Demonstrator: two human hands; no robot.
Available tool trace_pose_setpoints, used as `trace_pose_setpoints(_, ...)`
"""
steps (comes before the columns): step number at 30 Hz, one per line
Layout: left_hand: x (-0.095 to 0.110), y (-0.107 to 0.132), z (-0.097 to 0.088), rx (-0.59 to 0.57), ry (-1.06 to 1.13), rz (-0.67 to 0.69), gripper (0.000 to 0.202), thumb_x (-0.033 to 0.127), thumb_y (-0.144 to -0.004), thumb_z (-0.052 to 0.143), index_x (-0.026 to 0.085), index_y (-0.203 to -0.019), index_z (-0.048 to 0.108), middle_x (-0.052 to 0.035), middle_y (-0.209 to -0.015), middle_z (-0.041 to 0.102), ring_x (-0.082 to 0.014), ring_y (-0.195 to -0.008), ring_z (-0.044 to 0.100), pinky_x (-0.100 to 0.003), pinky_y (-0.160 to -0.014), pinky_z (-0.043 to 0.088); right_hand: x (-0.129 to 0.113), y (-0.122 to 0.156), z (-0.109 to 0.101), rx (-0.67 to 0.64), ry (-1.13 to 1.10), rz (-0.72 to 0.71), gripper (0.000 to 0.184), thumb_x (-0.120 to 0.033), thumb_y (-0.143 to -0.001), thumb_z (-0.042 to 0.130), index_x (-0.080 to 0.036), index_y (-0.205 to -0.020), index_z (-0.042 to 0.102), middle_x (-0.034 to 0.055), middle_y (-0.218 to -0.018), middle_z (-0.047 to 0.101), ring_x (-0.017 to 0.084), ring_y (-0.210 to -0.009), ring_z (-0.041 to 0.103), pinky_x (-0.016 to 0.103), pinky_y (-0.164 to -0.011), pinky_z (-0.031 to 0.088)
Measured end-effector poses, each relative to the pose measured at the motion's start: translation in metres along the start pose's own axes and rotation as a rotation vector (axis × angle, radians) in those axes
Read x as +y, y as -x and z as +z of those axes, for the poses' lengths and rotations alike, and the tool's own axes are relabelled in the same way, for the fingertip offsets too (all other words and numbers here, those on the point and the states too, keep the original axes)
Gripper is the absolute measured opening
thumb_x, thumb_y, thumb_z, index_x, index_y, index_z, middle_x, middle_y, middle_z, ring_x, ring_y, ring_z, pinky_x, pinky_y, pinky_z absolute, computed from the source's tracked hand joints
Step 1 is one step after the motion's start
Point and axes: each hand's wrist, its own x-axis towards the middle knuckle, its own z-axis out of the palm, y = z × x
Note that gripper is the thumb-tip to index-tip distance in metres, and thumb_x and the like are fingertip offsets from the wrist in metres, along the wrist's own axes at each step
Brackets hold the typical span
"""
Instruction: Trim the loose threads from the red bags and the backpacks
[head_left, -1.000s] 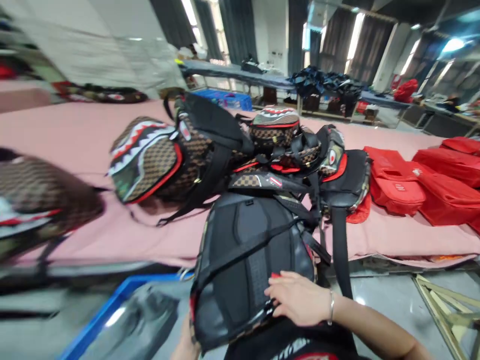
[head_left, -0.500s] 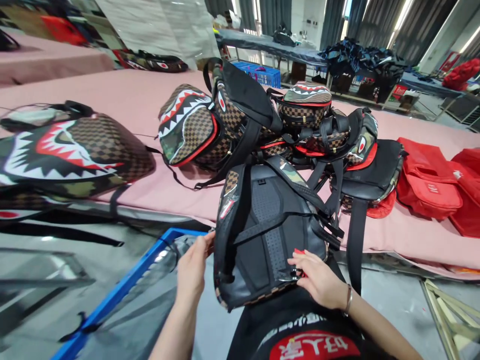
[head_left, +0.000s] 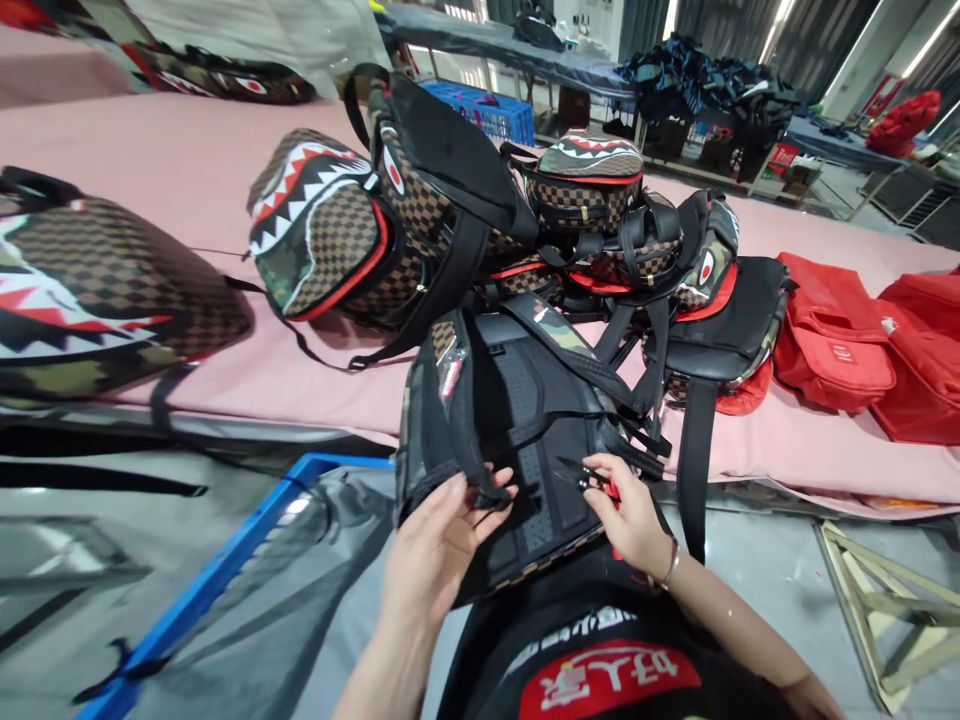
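- Fingers (head_left: 480,487) of the left hand (head_left: 439,545) pinch the lower end of a black shoulder strap (head_left: 466,440) against the back panel of the backpack (head_left: 517,430), thumb on top.
- Right hand (head_left: 630,515) is closed around small red-handled snips (head_left: 592,480), their dark tips lying on the back panel just right of the left fingertips; a thin bracelet (head_left: 671,568) sits on that wrist.
- Both hands hold the backpack tilted, its black mesh back facing the camera, its lower edge above the person's lap and its top leaning on the edge of the pink-covered table (head_left: 187,190).
- Camouflage and brown checker trim shows along the backpack's left side, where a clear-wrapped tag (head_left: 451,375) hangs.
- Just behind it, a heap of shark-mouth backpacks (head_left: 322,230) lies on the table, straps tangled together.
- Another shark-mouth backpack (head_left: 90,290) lies apart at the far left of the table.
- Red bags (head_left: 840,350) are stacked on the table to the right.
- Below the left hand stands a blue crate (head_left: 225,570) lined with grey plastic sheeting.
- A pale wooden frame (head_left: 877,600) rests on the floor at the lower right.
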Motion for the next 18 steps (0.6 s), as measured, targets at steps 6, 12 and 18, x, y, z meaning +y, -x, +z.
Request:
trace_pose_setpoints(6,-0.016,0.002,-0.008,0.073,-0.18,0.179,0.051,0.039,-0.053,0.083,0.018,-0.097,0.067,-0.0064,-0.094,0.07,-0.0203,-0.09,0.063,-0.029,-0.076,0.053,-0.01,-0.024,0.007,-0.056,0.059,-0.111,0.019,-0.028,-0.087,0.053,-0.02,-0.104,0.058,0.0044,-0.095,0.064,0.015,-0.084,0.059,0.027,-0.077,0.047)
trace_pose_setpoints(12,-0.02,0.006,-0.012,0.124,-0.466,0.366,0.053,0.043,-0.058,0.078,0.017,-0.102,0.066,-0.0062,-0.097,0.069,-0.0201,-0.088,0.062,-0.032,-0.088,0.05,-0.017,-0.045,0.016,-0.095,0.276,-0.352,0.02,-0.03,-0.092,0.046,-0.018,-0.092,0.062,0.006,-0.081,0.065,0.018,-0.078,0.056,0.031,-0.074,0.044)
trace_pose_setpoints(18,-0.024,0.003,-0.017,0.151,-0.51,0.39,0.061,0.049,-0.056,0.077,0.017,-0.106,0.065,-0.007,-0.099,0.068,-0.0218,-0.088,0.061,-0.036,-0.089,0.05,-0.017,-0.055,0.016,-0.234,0.371,-0.461,0.019,-0.03,-0.093,0.047,-0.017,-0.096,0.06,0.0058,-0.087,0.066,0.017,-0.079,0.055,0.029,-0.076,0.043)
